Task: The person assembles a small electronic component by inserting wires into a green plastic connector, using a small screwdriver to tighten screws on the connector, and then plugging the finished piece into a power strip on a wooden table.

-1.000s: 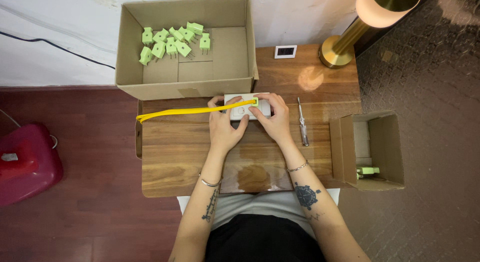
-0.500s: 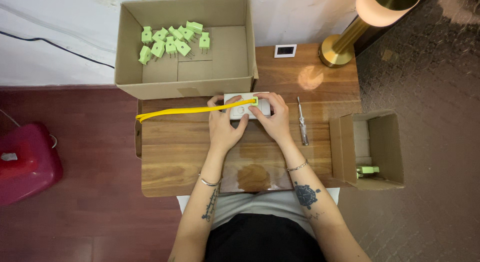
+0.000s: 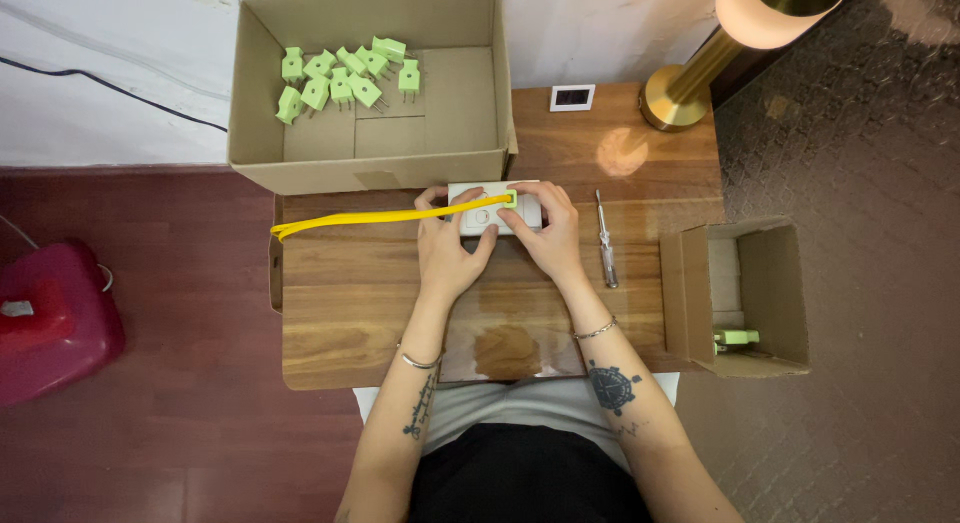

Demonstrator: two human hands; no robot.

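Observation:
A white socket block (image 3: 483,209) lies on the wooden table (image 3: 350,303), just in front of a large cardboard box. My left hand (image 3: 447,249) grips its left and lower side. My right hand (image 3: 540,233) holds its right end, fingers over the top. A green plug (image 3: 509,197) sits in the block, and its flat yellow cable (image 3: 370,219) runs left to the table's edge. Both hands are closed around the block.
The large open box (image 3: 370,165) at the back holds several green plugs (image 3: 340,81). A smaller box (image 3: 745,295) at the right holds one green plug (image 3: 735,337). A screwdriver (image 3: 605,245) lies right of my hands. A brass lamp (image 3: 690,83), a small white frame (image 3: 572,97) and a red container (image 3: 50,318) stand around.

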